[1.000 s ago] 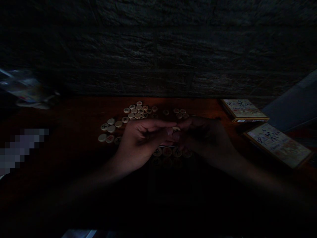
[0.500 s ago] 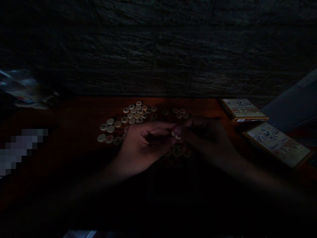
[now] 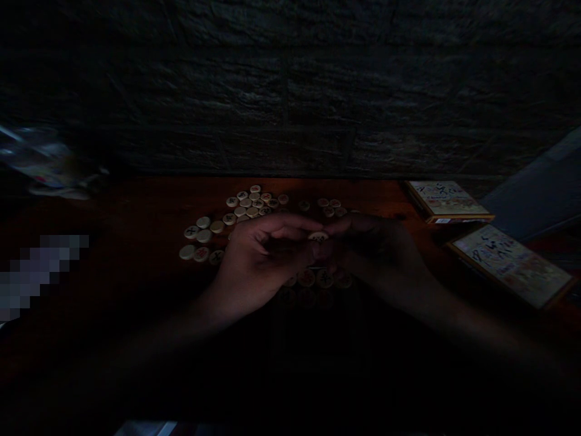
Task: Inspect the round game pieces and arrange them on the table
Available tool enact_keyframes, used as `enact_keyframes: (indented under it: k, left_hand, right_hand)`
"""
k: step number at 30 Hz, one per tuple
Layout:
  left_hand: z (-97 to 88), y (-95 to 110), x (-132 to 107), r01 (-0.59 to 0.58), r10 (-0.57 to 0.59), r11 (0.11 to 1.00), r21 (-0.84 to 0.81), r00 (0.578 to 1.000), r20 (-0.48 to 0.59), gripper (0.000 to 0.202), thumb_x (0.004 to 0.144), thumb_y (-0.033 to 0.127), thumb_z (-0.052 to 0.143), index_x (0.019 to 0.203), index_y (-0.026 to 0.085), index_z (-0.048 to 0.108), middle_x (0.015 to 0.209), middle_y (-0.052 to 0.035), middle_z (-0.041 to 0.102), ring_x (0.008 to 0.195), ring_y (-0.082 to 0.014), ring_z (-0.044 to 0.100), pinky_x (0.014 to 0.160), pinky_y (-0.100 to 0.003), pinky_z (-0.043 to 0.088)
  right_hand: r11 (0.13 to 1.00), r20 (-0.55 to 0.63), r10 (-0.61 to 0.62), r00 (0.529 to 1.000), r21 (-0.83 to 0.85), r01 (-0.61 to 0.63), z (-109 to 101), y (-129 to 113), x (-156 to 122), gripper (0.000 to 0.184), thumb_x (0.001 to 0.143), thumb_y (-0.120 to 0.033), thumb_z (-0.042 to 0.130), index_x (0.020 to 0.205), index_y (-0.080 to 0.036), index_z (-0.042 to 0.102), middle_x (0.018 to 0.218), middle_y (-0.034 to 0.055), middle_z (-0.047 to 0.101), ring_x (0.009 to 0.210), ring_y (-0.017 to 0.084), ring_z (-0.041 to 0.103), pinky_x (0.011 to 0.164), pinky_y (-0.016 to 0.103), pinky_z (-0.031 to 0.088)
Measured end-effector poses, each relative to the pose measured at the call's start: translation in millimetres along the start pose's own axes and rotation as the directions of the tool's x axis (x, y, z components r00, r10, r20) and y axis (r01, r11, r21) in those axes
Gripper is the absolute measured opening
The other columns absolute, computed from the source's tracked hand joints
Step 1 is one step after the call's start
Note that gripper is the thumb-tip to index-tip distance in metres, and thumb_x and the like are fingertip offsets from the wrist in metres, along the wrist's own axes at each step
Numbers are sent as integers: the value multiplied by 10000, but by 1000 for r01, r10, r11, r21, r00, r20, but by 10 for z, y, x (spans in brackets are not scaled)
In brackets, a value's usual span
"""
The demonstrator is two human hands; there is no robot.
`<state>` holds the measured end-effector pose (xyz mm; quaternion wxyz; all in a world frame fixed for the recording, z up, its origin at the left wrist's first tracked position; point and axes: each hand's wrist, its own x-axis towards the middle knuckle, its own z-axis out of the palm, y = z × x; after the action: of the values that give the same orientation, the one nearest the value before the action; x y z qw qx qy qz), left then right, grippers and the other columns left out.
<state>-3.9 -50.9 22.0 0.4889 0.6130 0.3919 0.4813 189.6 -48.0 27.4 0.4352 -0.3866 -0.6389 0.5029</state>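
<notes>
The scene is very dark. My left hand (image 3: 261, 257) and my right hand (image 3: 374, 251) meet over the middle of a reddish-brown table (image 3: 145, 218). Together their fingertips pinch one pale round game disc (image 3: 318, 237) with a dark mark on it. Several more pale discs (image 3: 249, 209) with black or red marks lie scattered behind the hands. A short row of discs (image 3: 315, 278) lies just under the fingers, partly hidden by them.
Two flat printed box halves (image 3: 447, 200) (image 3: 511, 263) lie at the right of the table. A dark brick wall (image 3: 290, 91) rises behind. Crumpled plastic (image 3: 40, 160) sits at far left, and a grey surface (image 3: 540, 191) at far right.
The disc pinched between my fingertips has been turned and lifted slightly. Both hands stay in nearly the same place.
</notes>
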Motion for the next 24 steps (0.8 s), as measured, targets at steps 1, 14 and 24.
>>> enact_keyframes:
  k: [1, 14, 24]
  left_hand:
    - [1, 0, 0, 6, -6, 1000, -14, 1000, -5, 215, 813, 259, 856, 1013, 209, 798, 898, -38, 836, 799, -207, 805, 735, -275, 648]
    - [10, 7, -10, 63, -63, 989, -132, 998, 3, 117, 919, 281, 754, 1010, 223, 803, 862, -23, 832, 781, -199, 811, 753, -293, 679]
    - [15, -9, 6, 67, -65, 981, -181, 998, 19, 159, 914, 267, 765, 1037, 167, 776, 861, -44, 833, 796, -223, 817, 757, -323, 683]
  right_hand:
    - [1000, 5, -7, 1000, 7, 7, 6, -1, 4, 228, 793, -395, 865, 863, -196, 776, 698, 4, 733, 601, 136, 679, 532, 231, 529]
    - [998, -24, 20, 1000, 52, -19, 8, 7, -3, 208, 787, -317, 880, 891, -186, 755, 721, -10, 724, 563, 100, 623, 498, 208, 489]
    - [999, -32, 37, 999, 14, -36, -23, 17, -19, 227, 903, -423, 763, 871, -198, 764, 686, -4, 704, 590, 111, 639, 544, 210, 498]
